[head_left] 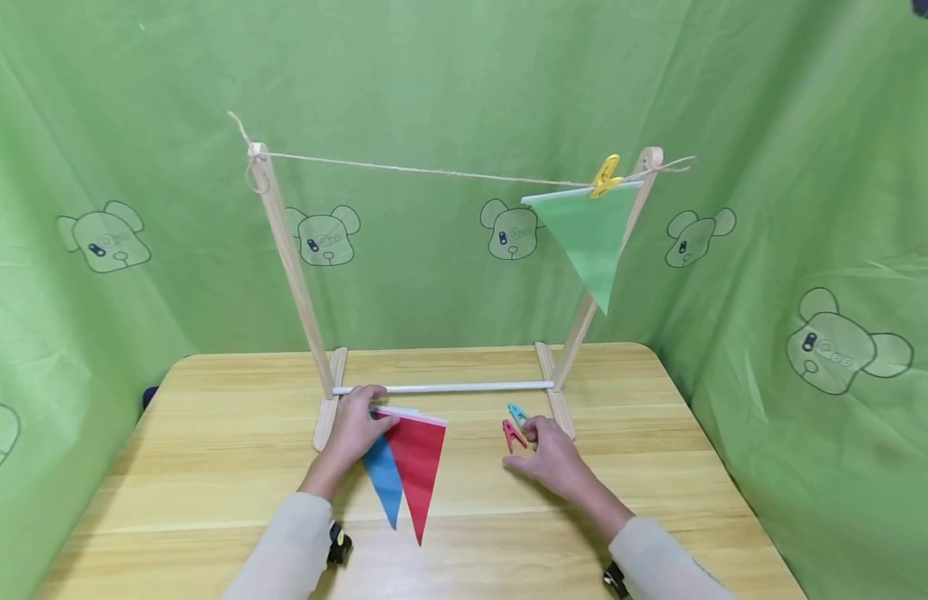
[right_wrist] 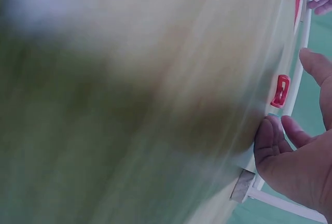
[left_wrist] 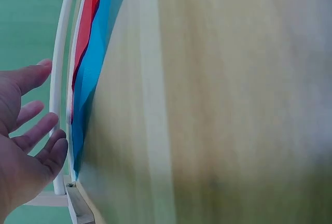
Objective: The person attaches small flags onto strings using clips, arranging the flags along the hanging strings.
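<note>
At two o'clock, on the line (head_left: 451, 173): green flag (head_left: 593, 237), point down, gripped by a yellow peg (head_left: 605, 177), presumably against slipping off. Clipped off-centre, hence, probably, the droop of the nine-o'clock corner. Line tied to the tops of the left post (head_left: 291, 267) at ten o'clock and the right post (head_left: 576, 329) at two, seemingly for height enough to hang free. Posts joined low at six o'clock by a white rod (head_left: 471, 387), likely for steadiness.

On the table (head_left: 621, 433) near seven o'clock: red flag (head_left: 421, 458) lapped over blue flag (head_left: 386, 477), white edges toward the rod, tips toward six. Top edges thus handiest to the left hand (head_left: 356, 427). Toward five o'clock: red peg (head_left: 511, 430) and teal peg (head_left: 517, 412), loose, just beside each other, apparently set there for reach from the right.

Left hand, between seven and eight: loosely spread, thumb apart, nothing grasped in the left-wrist view. Close by the flags' upper corner; cannot tell if touching.

Right hand (head_left: 552, 460), at five: unclenched, thumb well apart from fingers, fingertips at the teal peg. See no pinch; cannot tell about contact.
</note>
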### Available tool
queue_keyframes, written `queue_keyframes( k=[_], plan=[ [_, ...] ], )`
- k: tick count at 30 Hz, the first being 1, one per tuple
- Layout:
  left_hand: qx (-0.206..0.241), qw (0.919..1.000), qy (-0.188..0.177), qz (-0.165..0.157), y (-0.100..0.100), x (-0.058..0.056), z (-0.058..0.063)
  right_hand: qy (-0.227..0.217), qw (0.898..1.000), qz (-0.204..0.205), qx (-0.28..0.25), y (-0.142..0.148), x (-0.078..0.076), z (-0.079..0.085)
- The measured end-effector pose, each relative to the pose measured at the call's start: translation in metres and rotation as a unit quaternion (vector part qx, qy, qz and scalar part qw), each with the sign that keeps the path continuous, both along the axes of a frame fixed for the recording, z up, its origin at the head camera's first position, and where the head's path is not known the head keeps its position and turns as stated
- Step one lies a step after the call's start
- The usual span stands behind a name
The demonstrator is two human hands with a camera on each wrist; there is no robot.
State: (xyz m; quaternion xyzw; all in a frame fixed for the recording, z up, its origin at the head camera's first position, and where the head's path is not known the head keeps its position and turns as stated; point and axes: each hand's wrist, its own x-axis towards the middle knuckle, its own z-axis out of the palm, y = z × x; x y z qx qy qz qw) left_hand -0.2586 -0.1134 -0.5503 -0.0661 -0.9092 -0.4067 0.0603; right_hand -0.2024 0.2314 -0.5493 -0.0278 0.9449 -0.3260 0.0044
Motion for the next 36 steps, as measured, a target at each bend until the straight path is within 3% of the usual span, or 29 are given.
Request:
queue_keyframes(
  k=[7,13,36],
  plan=[
    [-0.032,0.9993,0.021,-0.005,-0.002,-0.003,-0.005,-0.009,0.999,-0.02,-0.025,-0.001,-0.001,-0.001],
    [-0.031,0.9994,0.014,-0.008,-0.004,-0.004,-0.009,-0.015,0.999,-0.029,-0.04,0.0,-0.001,-0.003],
    [-0.076,0.9965,0.033,-0.007,-0.004,-0.005,-0.011,0.01,1.0,-0.021,-0.002,-0.002,-0.003,-0.009]
  ],
)
